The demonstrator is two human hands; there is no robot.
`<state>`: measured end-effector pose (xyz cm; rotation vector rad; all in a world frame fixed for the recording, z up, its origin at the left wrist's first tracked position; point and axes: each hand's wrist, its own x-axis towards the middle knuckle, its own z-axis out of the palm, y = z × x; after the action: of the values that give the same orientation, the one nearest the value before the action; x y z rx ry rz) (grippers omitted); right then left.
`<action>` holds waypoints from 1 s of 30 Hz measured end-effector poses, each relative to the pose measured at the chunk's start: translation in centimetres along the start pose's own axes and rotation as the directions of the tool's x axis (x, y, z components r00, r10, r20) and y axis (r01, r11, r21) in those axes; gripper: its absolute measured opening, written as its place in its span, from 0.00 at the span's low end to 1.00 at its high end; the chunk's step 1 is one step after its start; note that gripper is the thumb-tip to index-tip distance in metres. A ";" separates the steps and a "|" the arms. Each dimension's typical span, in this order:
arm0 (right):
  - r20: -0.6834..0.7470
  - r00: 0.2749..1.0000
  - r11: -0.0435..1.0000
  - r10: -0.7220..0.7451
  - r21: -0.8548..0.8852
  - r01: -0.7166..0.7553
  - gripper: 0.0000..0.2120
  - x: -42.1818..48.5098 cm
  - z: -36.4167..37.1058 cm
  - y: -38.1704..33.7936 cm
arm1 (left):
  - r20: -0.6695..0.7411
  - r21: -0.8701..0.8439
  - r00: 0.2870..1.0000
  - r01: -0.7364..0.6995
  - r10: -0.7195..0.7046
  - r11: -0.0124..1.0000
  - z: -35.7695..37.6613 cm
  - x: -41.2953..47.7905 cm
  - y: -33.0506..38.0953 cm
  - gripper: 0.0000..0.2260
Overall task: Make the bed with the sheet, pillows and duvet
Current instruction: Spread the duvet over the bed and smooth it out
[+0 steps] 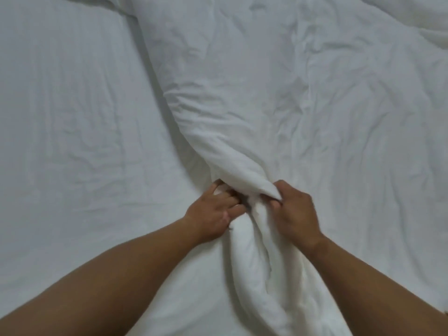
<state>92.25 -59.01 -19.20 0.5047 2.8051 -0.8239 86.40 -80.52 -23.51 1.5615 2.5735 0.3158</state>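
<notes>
A white crumpled duvet point(278, 88) fills the middle and right of the view and narrows into a bunched, twisted roll near me. My left hand point(213, 212) grips the left side of that bunch, its fingers curled into the folds. My right hand point(295, 212) pinches a fold on the right side, with the thumb on top of the cloth. A white striped sheet point(68, 112) lies flat and wrinkled on the left. No pillow is in view.
Another fold of white bedding point(412, 18) lies at the top right corner. The sheet spreads over the whole left half. A small dark spot point(445, 311) shows at the right edge.
</notes>
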 end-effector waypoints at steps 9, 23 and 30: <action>-0.120 0.952 0.939 0.280 -0.174 -0.298 0.10 3.8 -14.8 10.4 | 0.196 -0.207 0.979 -0.020 0.062 0.978 -5.1 9.1 17.9 0.11; 0.361 0.932 0.999 -0.014 0.052 -0.005 0.37 -6.3 -5.5 15.7 | 0.019 0.104 0.996 -0.086 0.085 0.991 -1.6 3.8 7.4 0.15; 0.321 0.946 0.997 0.052 0.045 -0.070 0.40 -6.2 -4.9 14.5 | 0.147 -0.037 0.961 0.244 -0.236 0.969 0.2 7.2 8.3 0.11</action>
<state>103.03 -46.56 -20.70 0.4203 2.4648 -0.8845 90.30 -70.37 -21.71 1.1898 2.5818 0.2394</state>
